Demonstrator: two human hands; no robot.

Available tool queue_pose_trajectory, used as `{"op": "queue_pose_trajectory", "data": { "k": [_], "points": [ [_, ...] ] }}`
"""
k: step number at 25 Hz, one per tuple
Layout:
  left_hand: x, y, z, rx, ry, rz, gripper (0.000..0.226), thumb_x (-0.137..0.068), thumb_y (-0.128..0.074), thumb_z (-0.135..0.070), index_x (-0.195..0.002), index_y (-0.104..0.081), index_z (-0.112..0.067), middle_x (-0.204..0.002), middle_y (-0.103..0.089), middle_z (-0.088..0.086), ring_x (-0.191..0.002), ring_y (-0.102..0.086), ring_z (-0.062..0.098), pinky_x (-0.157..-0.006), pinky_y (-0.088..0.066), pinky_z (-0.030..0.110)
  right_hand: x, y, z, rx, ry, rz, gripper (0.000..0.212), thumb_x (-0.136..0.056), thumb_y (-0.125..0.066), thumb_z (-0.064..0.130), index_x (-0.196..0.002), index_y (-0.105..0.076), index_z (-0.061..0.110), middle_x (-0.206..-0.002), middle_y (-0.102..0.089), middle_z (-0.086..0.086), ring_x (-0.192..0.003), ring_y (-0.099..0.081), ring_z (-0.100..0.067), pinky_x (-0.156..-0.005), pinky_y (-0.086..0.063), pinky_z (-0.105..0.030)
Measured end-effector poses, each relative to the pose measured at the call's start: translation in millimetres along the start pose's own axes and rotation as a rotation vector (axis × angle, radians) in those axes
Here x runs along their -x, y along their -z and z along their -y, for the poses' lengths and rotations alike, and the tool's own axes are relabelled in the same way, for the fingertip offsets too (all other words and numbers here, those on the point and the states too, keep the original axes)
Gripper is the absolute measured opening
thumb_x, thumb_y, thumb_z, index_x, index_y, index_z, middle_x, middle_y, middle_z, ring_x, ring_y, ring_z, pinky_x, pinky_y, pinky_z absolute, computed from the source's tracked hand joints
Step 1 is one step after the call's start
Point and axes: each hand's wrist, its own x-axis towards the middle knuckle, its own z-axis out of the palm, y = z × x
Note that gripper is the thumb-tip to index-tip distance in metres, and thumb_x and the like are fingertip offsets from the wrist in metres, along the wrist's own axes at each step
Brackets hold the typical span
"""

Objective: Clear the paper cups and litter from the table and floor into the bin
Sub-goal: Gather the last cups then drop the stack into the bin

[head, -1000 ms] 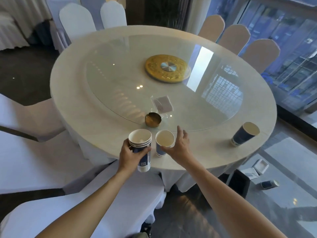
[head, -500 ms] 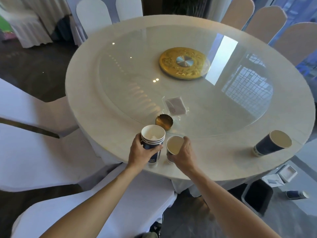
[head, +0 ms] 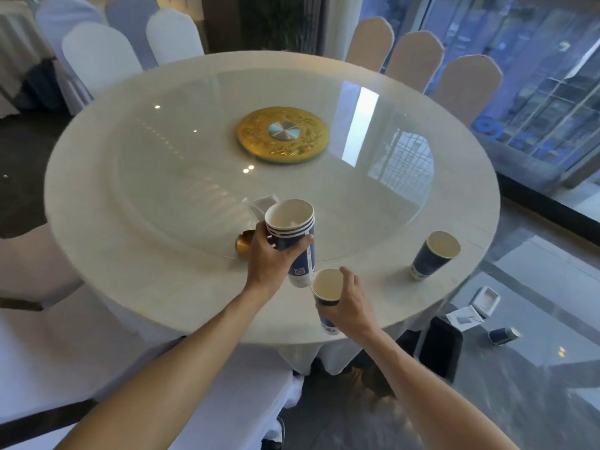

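- The round table (head: 136, 222) fills most of the view; its near edge curves just beyond the two forearms, and a glass turntable (head: 373, 203) covers its middle around a gold disc (head: 283, 135).
- Covered chairs ring the table: three white ones at far left, three beige ones at far right, more white covers at the near left.
- Open floor (head: 535, 287) lies to the right, by the window.
- The left hand (head: 271, 259) holds a stack (head: 293, 237) of nested cups above the near part of the table, fingers and thumb curled round its side; the stack tilts, and the rim bands suggest about four cups.
- The right hand (head: 349, 303) grips a single cup (head: 326, 287) over the table edge, fingers wrapped round it, just beside the foot of the stack; it looks empty.
- One more cup (head: 431, 256) stands alone on the table at the right, near the edge, leaning in this view.
- A small gold pot (head: 244, 246) sits just left of the left hand.
- On the floor: a black bin (head: 440, 347) beside the tablecloth, a fallen cup (head: 505, 336), a leaflet (head: 464, 318) and a small white box (head: 485, 300).
- What is in the bin cannot be made out.
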Motion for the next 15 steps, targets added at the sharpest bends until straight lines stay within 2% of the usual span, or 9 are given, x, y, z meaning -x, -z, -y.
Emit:
{"op": "queue_pose_trajectory", "data": {
  "k": [1,3,6,8,11,13,15],
  "points": [
    [4,-13,-6,-0.001,-0.015,0.025,0.072,-0.072,-0.096,-0.027,-0.131,-0.058,-0.012,-0.118,-0.069,-0.002,-0.104,-0.069,0.01,-0.073,-0.056,0.01,3,8,-8,0.007,-0.006,-0.004,0.097,-0.074,-0.085,0.04,-0.151,-0.031,0.016,-0.138,-0.051,-0.012,-0.12,-0.055,-0.031,-0.094,-0.05,-0.041],
    [13,-39,-15,0.003,-0.044,0.09,0.075,-0.072,-0.095,-0.028,-0.134,-0.056,-0.013,-0.122,-0.069,-0.001,-0.108,-0.069,0.014,-0.077,-0.057,0.015,10,25,-22,-0.018,-0.03,-0.019,0.105,-0.072,-0.086,0.042,-0.153,-0.026,0.014,-0.141,-0.052,-0.011,-0.123,-0.055,-0.031,-0.098,-0.051,-0.043],
    [26,-78,-21,0.031,-0.037,0.194,0.08,-0.075,-0.094,-0.027,-0.141,-0.051,-0.014,-0.129,-0.067,0.001,-0.114,-0.067,0.019,-0.082,-0.059,0.021,18,50,-41,-0.113,-0.071,-0.036,0.112,-0.067,-0.09,0.043,-0.153,-0.021,0.021,-0.134,-0.058,-0.003,-0.119,-0.059,-0.026,-0.098,-0.054,-0.044],
    [36,-103,-21,0.027,-0.031,0.253,0.084,-0.073,-0.095,-0.028,-0.141,-0.049,-0.016,-0.129,-0.066,0.0,-0.114,-0.067,0.019,-0.082,-0.06,0.023,23,66,-54,-0.185,-0.074,-0.057,0.106,-0.064,-0.091,0.044,-0.146,-0.027,0.024,-0.123,-0.062,0.006,-0.109,-0.064,-0.018,-0.09,-0.057,-0.038],
    [54,-136,-17,-0.039,-0.035,0.347,0.081,-0.07,-0.097,-0.029,-0.135,-0.05,-0.019,-0.122,-0.067,-0.005,-0.112,-0.068,0.018,-0.085,-0.061,0.027,29,91,-74,-0.383,-0.133,-0.127,0.078,-0.064,-0.092,0.038,-0.122,-0.041,0.03,-0.104,-0.066,0.014,-0.091,-0.071,-0.007,-0.072,-0.06,-0.027],
    [63,-151,-11,-0.082,-0.023,0.432,0.077,-0.071,-0.097,-0.029,-0.131,-0.05,-0.023,-0.116,-0.066,-0.012,-0.11,-0.068,0.016,-0.086,-0.061,0.027,29,104,-85,-0.445,-0.108,-0.164,0.074,-0.064,-0.094,0.038,-0.118,-0.044,0.031,-0.105,-0.067,0.011,-0.092,-0.072,-0.006,-0.073,-0.063,-0.028],
    [74,-166,-7,-0.111,-0.007,0.504,0.075,-0.072,-0.097,-0.027,-0.131,-0.051,-0.024,-0.112,-0.066,-0.017,-0.106,-0.069,0.008,-0.079,-0.058,0.018,29,118,-98,-0.501,-0.073,-0.154,0.077,-0.065,-0.095,0.031,-0.124,-0.046,0.028,-0.113,-0.067,0.01,-0.098,-0.071,-0.005,-0.081,-0.064,-0.032]
  ]
}}
